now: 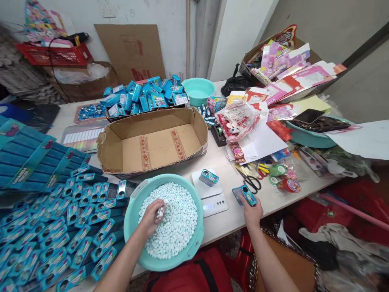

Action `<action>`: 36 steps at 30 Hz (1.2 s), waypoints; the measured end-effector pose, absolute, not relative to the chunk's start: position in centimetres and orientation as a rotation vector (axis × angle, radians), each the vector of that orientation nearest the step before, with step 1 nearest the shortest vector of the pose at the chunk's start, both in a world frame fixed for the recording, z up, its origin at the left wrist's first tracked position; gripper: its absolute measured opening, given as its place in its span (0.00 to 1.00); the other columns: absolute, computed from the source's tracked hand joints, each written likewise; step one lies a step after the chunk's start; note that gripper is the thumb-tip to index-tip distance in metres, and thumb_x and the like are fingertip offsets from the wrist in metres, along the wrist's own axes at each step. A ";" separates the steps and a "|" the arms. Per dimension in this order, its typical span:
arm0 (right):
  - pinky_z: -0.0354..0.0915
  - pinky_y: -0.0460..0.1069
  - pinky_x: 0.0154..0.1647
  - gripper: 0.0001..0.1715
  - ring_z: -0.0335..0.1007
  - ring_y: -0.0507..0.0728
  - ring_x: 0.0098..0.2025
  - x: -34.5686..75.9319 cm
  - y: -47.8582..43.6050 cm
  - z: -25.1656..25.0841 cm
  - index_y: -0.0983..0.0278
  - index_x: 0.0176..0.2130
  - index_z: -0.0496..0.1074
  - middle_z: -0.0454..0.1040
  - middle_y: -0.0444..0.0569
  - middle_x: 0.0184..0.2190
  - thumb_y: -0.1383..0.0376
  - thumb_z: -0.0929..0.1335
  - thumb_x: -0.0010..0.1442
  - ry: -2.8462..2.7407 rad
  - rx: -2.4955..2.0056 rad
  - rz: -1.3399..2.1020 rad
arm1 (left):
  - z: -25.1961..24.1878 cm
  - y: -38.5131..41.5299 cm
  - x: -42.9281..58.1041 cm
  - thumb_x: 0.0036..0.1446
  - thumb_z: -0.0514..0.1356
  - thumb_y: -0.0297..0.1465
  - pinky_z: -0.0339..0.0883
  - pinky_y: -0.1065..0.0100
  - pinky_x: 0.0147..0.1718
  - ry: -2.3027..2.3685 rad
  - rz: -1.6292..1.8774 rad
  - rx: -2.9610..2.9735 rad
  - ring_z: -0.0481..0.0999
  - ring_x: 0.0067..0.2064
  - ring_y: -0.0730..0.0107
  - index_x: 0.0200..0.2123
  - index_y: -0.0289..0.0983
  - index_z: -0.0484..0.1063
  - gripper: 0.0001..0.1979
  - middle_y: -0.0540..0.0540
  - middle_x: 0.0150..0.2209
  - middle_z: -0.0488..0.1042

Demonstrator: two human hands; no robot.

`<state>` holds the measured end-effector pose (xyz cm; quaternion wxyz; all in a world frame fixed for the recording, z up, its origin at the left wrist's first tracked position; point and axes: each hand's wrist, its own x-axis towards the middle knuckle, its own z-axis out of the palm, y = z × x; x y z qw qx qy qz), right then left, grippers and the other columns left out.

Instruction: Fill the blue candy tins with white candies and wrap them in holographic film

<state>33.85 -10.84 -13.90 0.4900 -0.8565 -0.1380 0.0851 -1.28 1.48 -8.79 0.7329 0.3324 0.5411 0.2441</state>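
To the left of the turquoise basin, many blue boxes are crowded together on the worktop; whether they have been filled cannot be told. Within the basin, a few white pieces are held in the curled fingers of the left hand. Plenty of loose pieces are left there, so the work is judged to be far from finished. Just right of the basin, one box is set on a white scale. Farther right of it, a held box is gripped in the closed right hand, and its filling is judged not yet done.

The pieces are seen as small, rounded and white to pale mint. The held box is coloured blue, marked with print and a dark round spot; its inside cannot be made out.
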 end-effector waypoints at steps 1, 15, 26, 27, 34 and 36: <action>0.65 0.62 0.43 0.39 0.68 0.64 0.39 33.9 -10.8 -14.0 0.69 0.40 0.69 0.72 0.55 0.36 0.46 0.73 0.36 -0.339 -2.095 0.193 | -8.8 1.5 -1.2 0.45 0.61 0.40 0.42 0.77 0.12 1.155 0.597 0.603 0.56 0.15 0.81 0.23 0.37 0.62 0.14 0.54 0.19 0.63; 0.65 0.56 0.45 0.26 0.69 0.60 0.42 27.2 0.3 -8.6 0.64 0.42 0.70 0.72 0.52 0.38 0.50 0.70 0.49 -1.175 -1.832 0.512 | -7.4 1.3 1.8 0.54 0.61 0.41 0.46 0.81 0.11 1.149 0.794 0.094 0.56 0.13 0.85 0.23 0.36 0.59 0.18 0.58 0.15 0.57; 0.66 0.52 0.39 0.17 0.69 0.58 0.38 17.2 -4.8 -0.5 0.60 0.41 0.71 0.71 0.48 0.35 0.69 0.72 0.49 -1.595 -1.484 0.744 | 2.1 1.0 4.9 0.52 0.60 0.46 0.50 0.75 0.15 0.944 1.292 0.513 0.57 0.15 0.82 0.15 0.36 0.58 0.24 0.56 0.14 0.55; 0.66 0.52 0.39 0.18 0.69 0.58 0.38 16.5 -4.8 -0.6 0.60 0.41 0.71 0.71 0.47 0.34 0.70 0.72 0.48 -1.600 -1.485 0.748 | 2.0 0.8 5.1 0.53 0.59 0.46 0.54 0.74 0.17 0.975 1.323 0.571 0.61 0.16 0.80 0.15 0.36 0.58 0.24 0.55 0.14 0.56; 0.65 0.54 0.41 0.18 0.68 0.59 0.40 14.8 -4.6 -1.2 0.59 0.40 0.72 0.73 0.47 0.34 0.72 0.71 0.47 -1.623 -1.519 0.718 | 1.0 0.2 4.9 0.52 0.57 0.49 0.59 0.71 0.22 1.102 1.340 0.702 0.66 0.21 0.74 0.15 0.37 0.56 0.25 0.53 0.16 0.57; 0.65 0.53 0.40 0.18 0.68 0.59 0.40 14.7 -4.6 -1.3 0.59 0.39 0.72 0.72 0.47 0.34 0.72 0.71 0.47 -1.609 -1.532 0.732 | 1.2 0.4 4.8 0.53 0.57 0.48 0.55 0.72 0.19 1.085 1.356 0.679 0.60 0.18 0.78 0.16 0.37 0.56 0.25 0.54 0.16 0.56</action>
